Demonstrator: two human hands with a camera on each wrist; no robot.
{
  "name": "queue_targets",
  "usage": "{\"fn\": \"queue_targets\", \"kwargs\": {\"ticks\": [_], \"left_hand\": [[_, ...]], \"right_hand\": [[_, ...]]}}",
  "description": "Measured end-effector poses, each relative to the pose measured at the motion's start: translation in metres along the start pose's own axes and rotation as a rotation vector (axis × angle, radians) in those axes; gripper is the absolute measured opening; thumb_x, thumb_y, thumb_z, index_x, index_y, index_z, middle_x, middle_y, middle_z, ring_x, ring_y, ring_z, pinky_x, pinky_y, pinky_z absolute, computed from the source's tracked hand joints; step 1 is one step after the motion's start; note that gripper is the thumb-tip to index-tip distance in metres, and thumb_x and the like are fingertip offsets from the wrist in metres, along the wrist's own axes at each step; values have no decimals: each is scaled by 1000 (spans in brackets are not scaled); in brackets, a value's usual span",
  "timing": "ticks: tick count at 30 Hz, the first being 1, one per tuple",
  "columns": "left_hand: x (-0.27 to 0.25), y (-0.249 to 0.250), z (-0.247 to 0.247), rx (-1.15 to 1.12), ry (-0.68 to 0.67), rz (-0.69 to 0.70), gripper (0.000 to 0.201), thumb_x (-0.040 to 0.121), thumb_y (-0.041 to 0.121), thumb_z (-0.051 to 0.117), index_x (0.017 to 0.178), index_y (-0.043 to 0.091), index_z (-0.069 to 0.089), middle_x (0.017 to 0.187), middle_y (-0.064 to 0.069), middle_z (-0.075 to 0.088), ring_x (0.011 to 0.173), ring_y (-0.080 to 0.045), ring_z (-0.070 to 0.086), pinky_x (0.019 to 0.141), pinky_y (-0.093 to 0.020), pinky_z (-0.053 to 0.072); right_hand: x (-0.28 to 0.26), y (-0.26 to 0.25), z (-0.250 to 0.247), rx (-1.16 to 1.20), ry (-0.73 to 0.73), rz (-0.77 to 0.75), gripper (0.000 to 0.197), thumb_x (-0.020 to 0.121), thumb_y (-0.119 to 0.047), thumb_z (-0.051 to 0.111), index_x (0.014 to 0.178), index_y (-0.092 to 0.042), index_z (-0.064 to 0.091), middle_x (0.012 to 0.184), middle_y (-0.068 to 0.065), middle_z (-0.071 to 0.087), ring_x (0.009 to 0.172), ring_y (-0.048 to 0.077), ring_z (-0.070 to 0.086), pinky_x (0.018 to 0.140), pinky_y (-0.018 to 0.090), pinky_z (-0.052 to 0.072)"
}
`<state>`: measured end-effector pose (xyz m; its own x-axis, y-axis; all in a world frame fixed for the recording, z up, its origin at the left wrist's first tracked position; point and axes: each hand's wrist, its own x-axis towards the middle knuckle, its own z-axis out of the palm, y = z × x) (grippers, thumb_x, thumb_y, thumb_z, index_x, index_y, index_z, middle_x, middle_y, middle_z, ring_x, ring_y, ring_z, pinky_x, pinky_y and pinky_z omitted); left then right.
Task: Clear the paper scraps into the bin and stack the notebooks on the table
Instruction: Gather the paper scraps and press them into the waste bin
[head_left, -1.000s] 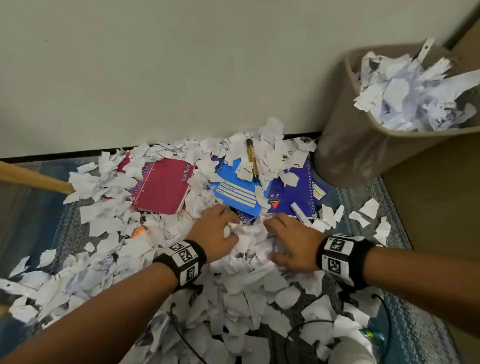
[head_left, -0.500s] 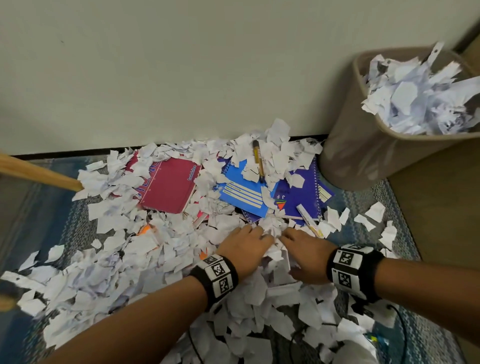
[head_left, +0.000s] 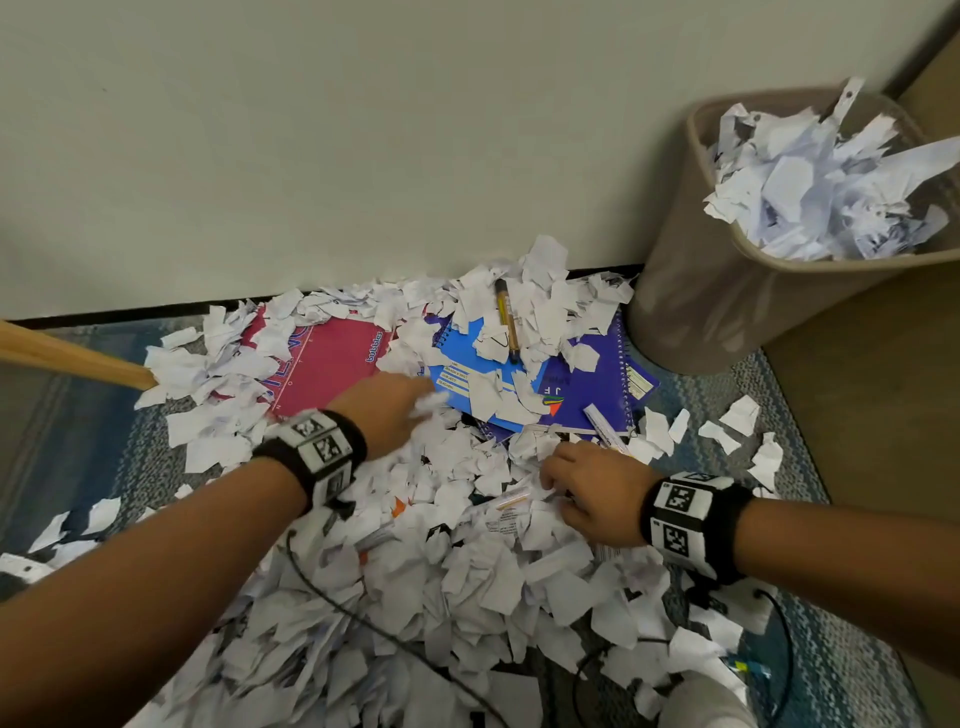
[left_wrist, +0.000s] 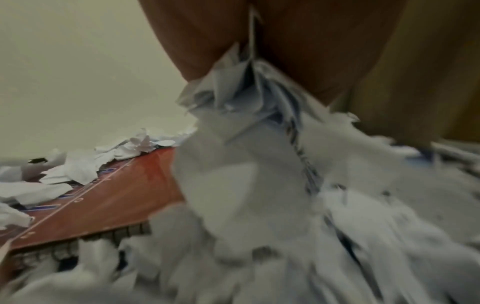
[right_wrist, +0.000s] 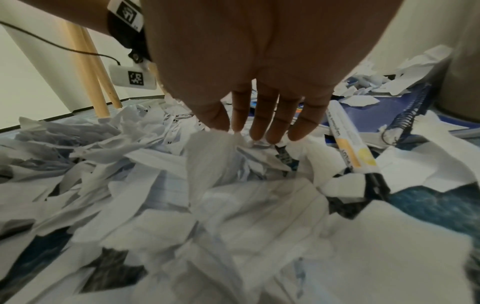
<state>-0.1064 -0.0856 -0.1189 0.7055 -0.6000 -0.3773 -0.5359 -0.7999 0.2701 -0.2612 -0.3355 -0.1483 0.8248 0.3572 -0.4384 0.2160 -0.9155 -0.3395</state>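
White paper scraps (head_left: 441, 571) cover the rug in a thick pile. A red notebook (head_left: 332, 369), a light blue notebook (head_left: 467, 374) and a dark blue spiral notebook (head_left: 597, 384) lie half buried near the wall. My left hand (head_left: 415, 402) reaches forward between the red and light blue notebooks and grips a bunch of scraps (left_wrist: 246, 144); this view is blurred. The red notebook (left_wrist: 103, 195) lies just left of it. My right hand (head_left: 556, 473) rests on the pile, its straight fingers (right_wrist: 270, 121) touching scraps. The tan bin (head_left: 727, 291) stands at the right, heaped with paper.
A brown pen (head_left: 506, 322) lies on the light blue notebook. A white marker (head_left: 605, 428) lies beside my right hand, on the spiral notebook's edge (right_wrist: 389, 115). A wooden leg (head_left: 67, 358) crosses the left side. Black cables (head_left: 363, 618) run over the scraps.
My left hand has moved away from the right hand, forward and left to the notebooks. The right hand stays on the pile. The camera has come closer.
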Motion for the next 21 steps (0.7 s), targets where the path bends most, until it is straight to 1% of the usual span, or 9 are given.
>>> {"fn": "queue_targets", "kwargs": {"ticks": [3,5,7,10,14,16,18,20,21], "left_hand": [[-11,6,37,141,-98,84,38,92,26,55,128,28,45,123,2,54,107,-18,56,91,-36,50],[-17,12,59,265,-88,83,51,86,26,58,132,31,38,128,1,45,116,-22,48,94,-40,45],[-21,14,73,340,-48,70,57,84,30,59,136,31,34,136,-2,37,123,-25,41,97,-43,40],[-23,4,75,358,-16,43,62,83,30,61,138,30,32,138,-7,36,119,-26,42,94,-42,42],[-22,-9,68,331,-14,8,61,82,24,60,137,28,34,128,-5,40,109,-24,45,87,-37,44],[-22,-6,68,264,-10,7,53,84,33,58,134,29,38,125,-4,41,109,-24,45,85,-39,45],[-22,0,71,187,7,22,51,83,48,47,130,30,41,123,-4,43,109,-26,46,85,-42,47],[-23,6,79,129,-12,62,60,78,58,36,133,33,38,131,-6,40,113,-29,45,88,-46,47],[-22,8,83,115,-27,84,64,78,60,36,136,35,34,137,-6,37,117,-30,42,90,-47,47]], "right_hand": [[4,-6,0,9,-75,-49,35,89,-30,52,123,-23,52,125,2,46,114,23,48,94,40,46],[4,-11,3,-64,-148,-87,42,89,-34,52,130,-23,48,131,5,42,117,26,45,93,44,47],[2,-15,8,-159,-181,-85,49,89,-34,52,134,-19,44,135,8,38,118,30,44,91,45,48],[-1,-13,10,-201,-189,-41,49,89,-33,52,133,-13,46,135,8,38,117,31,47,92,42,48],[-1,-3,2,-188,-165,8,34,89,-27,48,118,-12,56,125,5,46,105,30,55,83,41,52],[2,-3,-3,-161,-133,24,29,89,-26,46,112,-14,57,116,5,51,102,29,56,81,41,53],[7,-7,-7,-133,-69,0,25,88,-25,48,110,-16,56,114,5,50,102,27,54,80,40,51],[13,-16,-8,-146,3,-90,26,86,-25,53,111,-18,58,123,5,46,106,26,47,83,42,49],[17,-21,-6,-172,7,-145,30,85,-26,55,114,-19,59,131,5,43,111,26,44,86,43,48]]}}
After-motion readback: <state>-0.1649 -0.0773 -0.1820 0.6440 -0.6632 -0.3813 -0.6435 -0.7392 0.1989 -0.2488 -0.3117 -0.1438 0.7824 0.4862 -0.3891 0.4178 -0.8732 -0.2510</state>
